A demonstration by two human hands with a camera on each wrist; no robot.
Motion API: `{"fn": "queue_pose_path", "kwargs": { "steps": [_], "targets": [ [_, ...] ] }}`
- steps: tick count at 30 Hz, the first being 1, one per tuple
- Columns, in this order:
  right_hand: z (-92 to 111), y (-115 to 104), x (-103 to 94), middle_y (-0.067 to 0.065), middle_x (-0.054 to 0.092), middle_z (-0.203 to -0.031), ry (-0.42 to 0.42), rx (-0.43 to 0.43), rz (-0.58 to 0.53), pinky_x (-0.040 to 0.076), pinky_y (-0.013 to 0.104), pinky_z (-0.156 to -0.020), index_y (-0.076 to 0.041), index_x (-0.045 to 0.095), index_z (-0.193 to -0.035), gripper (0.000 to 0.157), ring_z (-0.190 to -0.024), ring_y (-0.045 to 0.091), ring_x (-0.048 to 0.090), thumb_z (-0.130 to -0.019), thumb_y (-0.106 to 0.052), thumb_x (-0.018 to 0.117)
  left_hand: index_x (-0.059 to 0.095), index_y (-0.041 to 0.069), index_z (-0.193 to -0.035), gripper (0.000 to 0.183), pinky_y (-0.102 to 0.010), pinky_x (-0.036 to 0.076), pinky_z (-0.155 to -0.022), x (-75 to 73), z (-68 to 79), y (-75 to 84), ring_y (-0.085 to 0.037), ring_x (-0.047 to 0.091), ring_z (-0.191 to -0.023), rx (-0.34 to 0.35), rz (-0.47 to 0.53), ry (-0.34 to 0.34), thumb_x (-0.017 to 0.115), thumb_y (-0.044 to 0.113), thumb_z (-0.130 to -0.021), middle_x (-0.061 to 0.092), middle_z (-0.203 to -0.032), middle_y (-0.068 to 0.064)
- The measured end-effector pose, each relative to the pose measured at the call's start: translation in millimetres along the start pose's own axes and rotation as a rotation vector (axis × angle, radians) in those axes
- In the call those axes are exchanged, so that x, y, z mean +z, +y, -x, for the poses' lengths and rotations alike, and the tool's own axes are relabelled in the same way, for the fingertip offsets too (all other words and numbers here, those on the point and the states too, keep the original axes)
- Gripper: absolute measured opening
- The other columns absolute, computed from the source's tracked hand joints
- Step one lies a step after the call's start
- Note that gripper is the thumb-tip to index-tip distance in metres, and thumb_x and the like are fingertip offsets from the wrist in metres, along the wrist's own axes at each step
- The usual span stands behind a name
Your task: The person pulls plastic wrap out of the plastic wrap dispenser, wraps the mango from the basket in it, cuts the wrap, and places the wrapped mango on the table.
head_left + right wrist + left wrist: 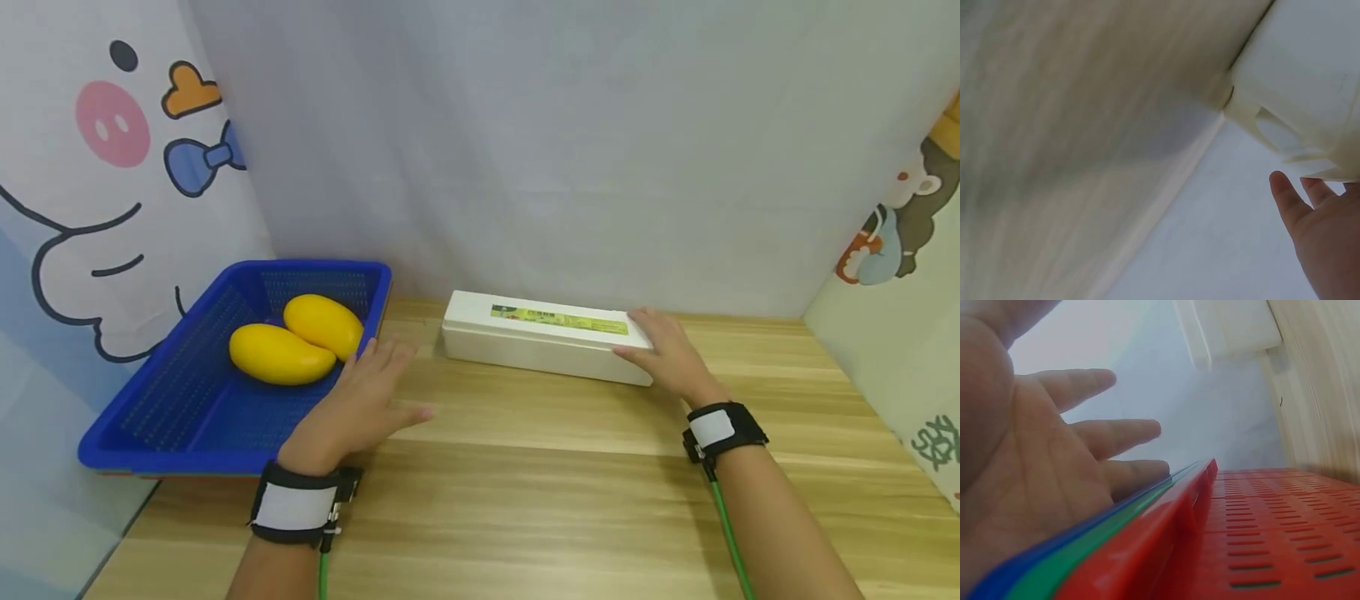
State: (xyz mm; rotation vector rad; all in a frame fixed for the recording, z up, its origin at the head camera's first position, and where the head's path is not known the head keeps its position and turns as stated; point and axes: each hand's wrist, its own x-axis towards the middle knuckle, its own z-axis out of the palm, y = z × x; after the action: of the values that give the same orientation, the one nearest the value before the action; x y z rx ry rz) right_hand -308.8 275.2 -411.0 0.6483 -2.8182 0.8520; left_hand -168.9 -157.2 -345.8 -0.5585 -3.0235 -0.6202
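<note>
A long white box (547, 337) with a yellow-green label on its lid lies on the wooden table near the back curtain. At its right end is my right hand (667, 354), thumb by the front edge and fingers towards the back edge. In the right wrist view, the fingers (1288, 197) spread out beside the box's slotted end (1288, 134). My left hand (356, 404) is over the right rim of the blue basket (217, 454), its fingers extended and thumb apart. Two yellow mangoes (281, 354) lie together in that basket.
Green (1094, 550) and red baskets (1272, 531) are stacked beneath the blue one, at the left of the table (525, 500). A pale curtain (525, 150) stands behind, with cartoon-printed cloths at both sides.
</note>
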Motion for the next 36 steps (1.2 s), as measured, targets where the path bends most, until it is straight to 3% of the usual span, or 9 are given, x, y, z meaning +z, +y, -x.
{"fn": "queue_pose_path", "kwargs": {
  "steps": [10,21,26,31,36],
  "targets": [
    [27,-1,-2.8,0.024,0.025,-0.150,0.010,0.046,-0.022,0.016,0.068,-0.104,-0.004,0.034,-0.145,0.075,-0.133,0.041,0.016,-0.089,-0.047,0.060,0.031,-0.001,-0.144,0.081,-0.068,0.011,-0.107,1.1,1.1,7.1,-0.048,0.005,-0.133,0.042,0.008,-0.015,0.067,0.040,-0.085,0.016,-0.149,-0.034],
    [58,-5,2.6,0.022,0.030,-0.148,-0.036,0.039,-0.098,0.018,0.070,-0.102,-0.003,0.035,-0.144,0.074,-0.133,0.041,0.018,-0.089,-0.043,0.062,0.030,0.001,-0.146,0.080,-0.068,0.011,-0.107,11.0,4.0,7.3,-0.045,0.004,-0.134,-0.008,0.005,-0.071,0.064,0.044,-0.087,0.014,-0.151,-0.031],
    [70,-11,-0.4,0.022,0.031,-0.147,-0.037,0.009,-0.090,0.019,0.071,-0.101,-0.003,0.035,-0.144,0.073,-0.132,0.042,0.019,-0.088,-0.040,0.064,0.031,0.002,-0.145,0.081,-0.068,0.007,-0.108,9.9,4.5,7.3,-0.048,0.003,-0.133,-0.006,-0.009,-0.050,0.064,0.046,-0.086,0.017,-0.150,-0.031],
    [74,-21,-7.6,0.026,0.038,-0.143,-0.041,-0.021,-0.089,0.024,0.069,-0.100,-0.001,0.045,-0.138,0.074,-0.128,0.042,0.028,-0.080,-0.038,0.074,0.032,0.002,-0.145,0.084,-0.066,0.004,-0.109,5.8,5.2,3.8,-0.047,0.004,-0.134,-0.014,0.008,-0.047,0.067,0.047,-0.083,0.023,-0.149,-0.029],
    [73,-30,-22.3,0.026,0.046,-0.137,-0.050,-0.001,-0.051,0.032,0.066,-0.097,-0.002,0.053,-0.133,0.079,-0.122,0.041,0.039,-0.071,-0.045,0.079,0.031,0.001,-0.145,0.086,-0.066,0.008,-0.109,-2.0,1.4,1.2,-0.042,0.005,-0.135,-0.001,0.009,-0.056,0.068,0.047,-0.082,0.024,-0.150,-0.027]
  ]
}}
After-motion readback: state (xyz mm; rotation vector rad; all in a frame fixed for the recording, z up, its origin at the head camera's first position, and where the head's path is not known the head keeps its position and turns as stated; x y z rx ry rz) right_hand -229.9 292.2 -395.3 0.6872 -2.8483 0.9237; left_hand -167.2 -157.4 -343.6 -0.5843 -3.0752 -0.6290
